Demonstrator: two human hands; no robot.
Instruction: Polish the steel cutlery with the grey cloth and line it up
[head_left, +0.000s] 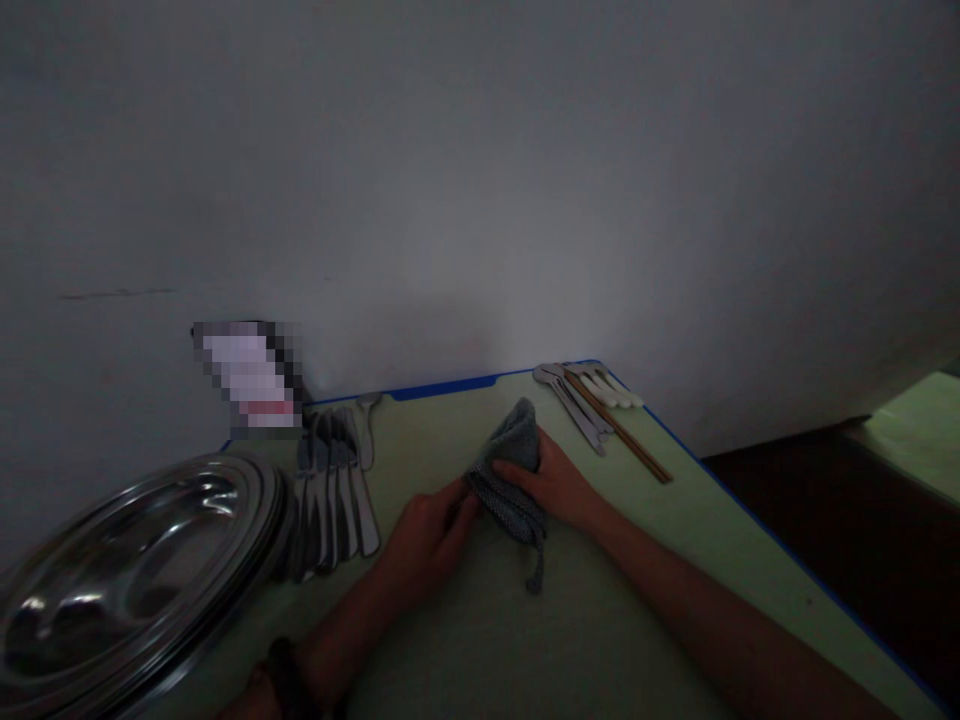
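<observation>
A grey cloth (508,465) is bunched above the middle of the table, with a loop hanging from its lower end. My right hand (553,478) is closed around the cloth from the right, thumb across its front. On the other side, my left hand (433,532) has its fingers pinched together right at the cloth's left edge. Whatever it grips there is covered by the fingers and the cloth. Left of that hand lies a row of knives and spoons (335,500), side by side with their handles toward me.
Stacked steel divided trays (142,580) stand at the left. A blurred-out phone-like object (251,375) leans on the wall (480,200). Spoons (577,408), wooden chopsticks (626,435) and white-handled cutlery (615,388) lie at the back right of the blue-edged table (480,640).
</observation>
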